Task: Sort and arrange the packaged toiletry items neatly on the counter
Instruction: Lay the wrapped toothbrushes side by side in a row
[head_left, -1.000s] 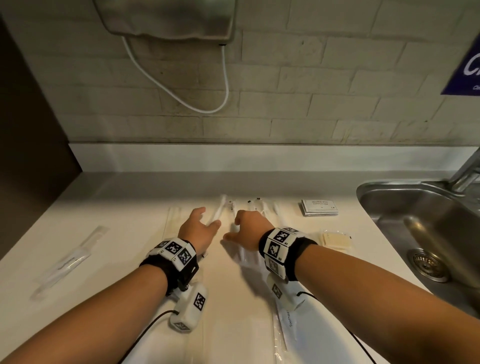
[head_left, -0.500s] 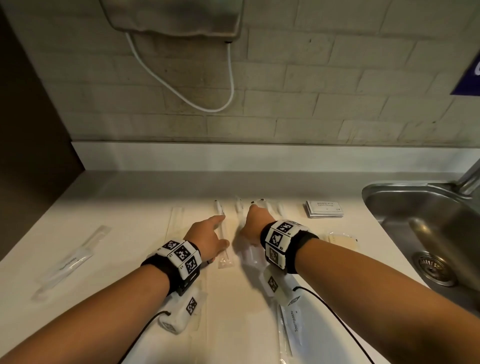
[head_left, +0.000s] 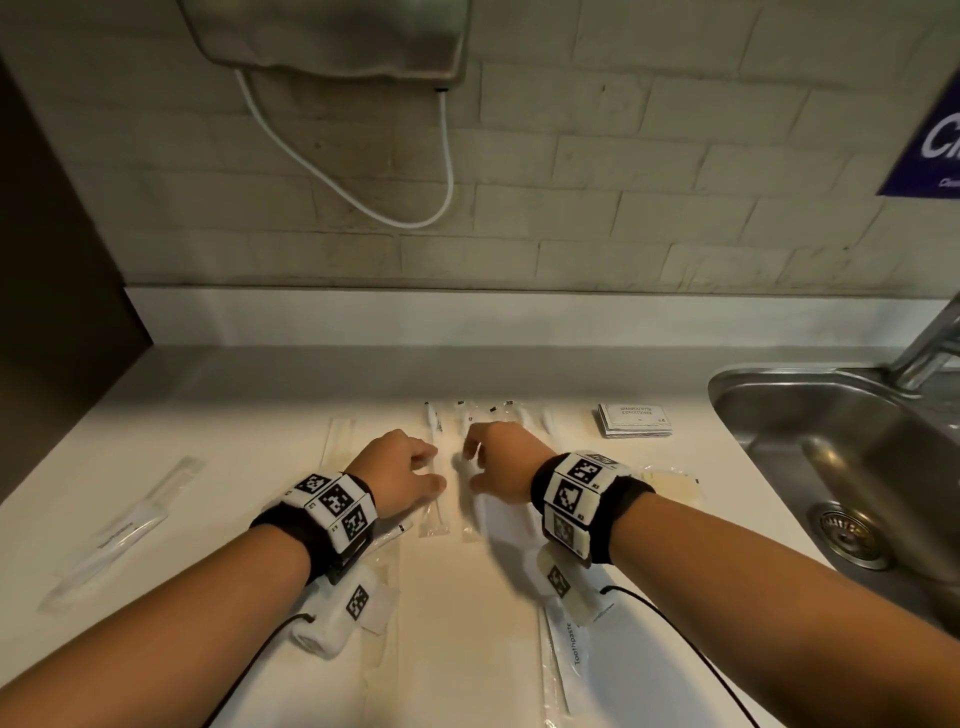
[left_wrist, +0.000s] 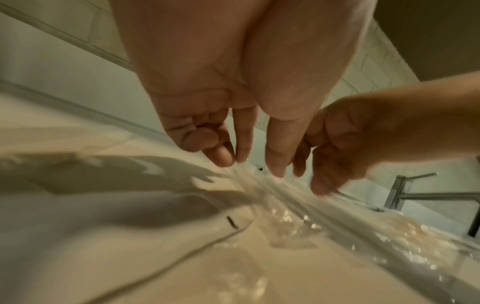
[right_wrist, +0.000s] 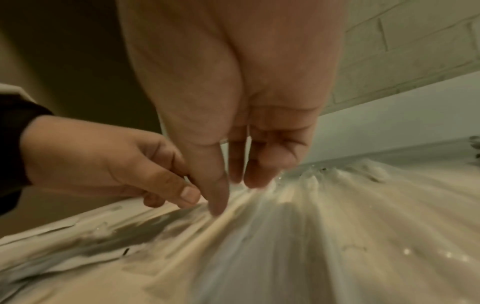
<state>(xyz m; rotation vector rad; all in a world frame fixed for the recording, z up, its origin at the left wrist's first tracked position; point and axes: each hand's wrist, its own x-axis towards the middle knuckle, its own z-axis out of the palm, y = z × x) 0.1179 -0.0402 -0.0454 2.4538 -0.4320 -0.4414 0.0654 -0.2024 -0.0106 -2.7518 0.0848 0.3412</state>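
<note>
My arms are bare to the wrists. Each wrist wears a broad black band (head_left: 291, 530) ringed with white blocks printed with black square codes. Under each wrist hangs a white camera pod (head_left: 340, 608) bearing another code, and a thin black cable (head_left: 249, 670) trails back from each pod.

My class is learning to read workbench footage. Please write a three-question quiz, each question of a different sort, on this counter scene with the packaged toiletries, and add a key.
1. True or false: the sink lies on the person's right.
2. Multiple choice: the stack of square sachets sits A) in the sink, B) on the counter between the toothbrush row and the sink, C) under the left hand.
3. Fill in: the wrapped packet nearest the camera reads ____.

Key: 1 true; 2 B; 3 Toothpaste.
</note>
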